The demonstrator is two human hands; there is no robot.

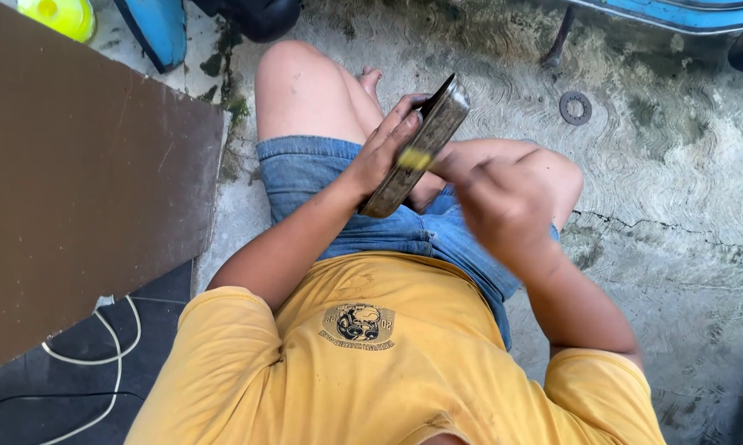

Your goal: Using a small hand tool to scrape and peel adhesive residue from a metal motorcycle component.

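My left hand (386,147) grips a flat, grimy rectangular metal part (417,148) on edge, tilted above my lap. A small yellow piece (414,158) shows against the side of that part. My right hand (503,198) is blurred beside the part's lower right, fingers curled; what it holds is hidden. I sit in a yellow shirt and denim shorts, knees raised over the concrete floor.
A brown board (83,173) lies to the left, with white cables (108,346) on dark flooring below it. A round metal washer (576,108) lies on the concrete at upper right. Blue vehicle parts (157,29) and a yellow-green container (58,15) sit along the top edge.
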